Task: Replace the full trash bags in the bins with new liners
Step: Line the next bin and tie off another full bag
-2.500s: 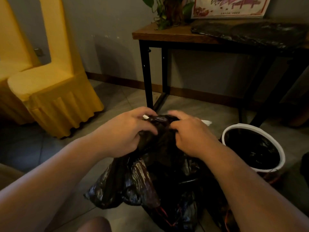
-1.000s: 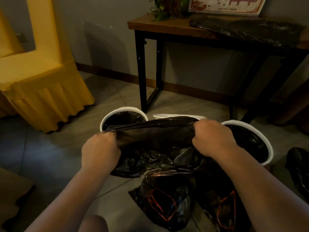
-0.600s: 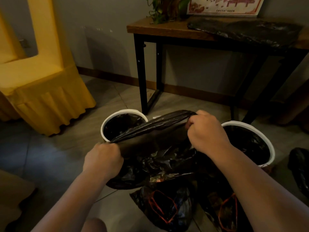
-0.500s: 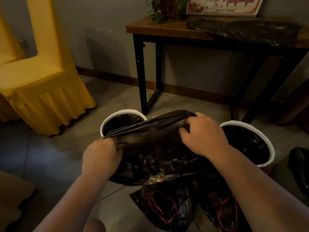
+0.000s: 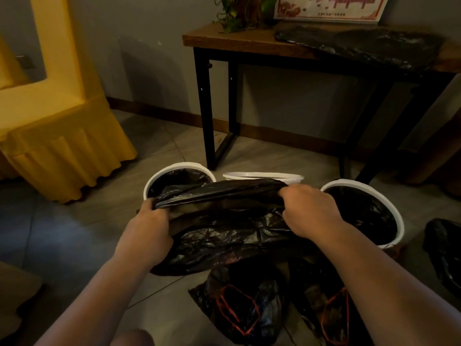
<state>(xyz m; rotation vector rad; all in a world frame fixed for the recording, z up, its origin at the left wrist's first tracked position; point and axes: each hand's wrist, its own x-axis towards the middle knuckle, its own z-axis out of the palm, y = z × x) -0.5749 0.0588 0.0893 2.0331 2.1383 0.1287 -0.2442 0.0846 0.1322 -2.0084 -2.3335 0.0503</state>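
A black liner bag (image 5: pixel 224 228) is stretched between my hands just above the floor. My left hand (image 5: pixel 147 231) grips its left edge and my right hand (image 5: pixel 309 211) grips its right edge. Behind it stand three white-rimmed bins: the left bin (image 5: pixel 159 176) and the right bin (image 5: pixel 396 216) each hold a black liner, while only the far rim of the middle bin (image 5: pixel 262 175) shows above the stretched bag. Two full black bags with red drawstrings (image 5: pixel 239 310) (image 5: pixel 331 318) lie on the floor below my arms.
A wooden table with black legs (image 5: pixel 209 108) stands against the wall behind the bins, with flat black liners (image 5: pixel 359 46) and a plant (image 5: pixel 239 11) on top. A yellow covered chair (image 5: pixel 57 136) is at the left. Another black bag (image 5: pixel 444 253) lies at the right edge.
My hands have moved apart and pulled the bunched bag open into a wide band. My right hand dropped back level with the left after a brief lift.
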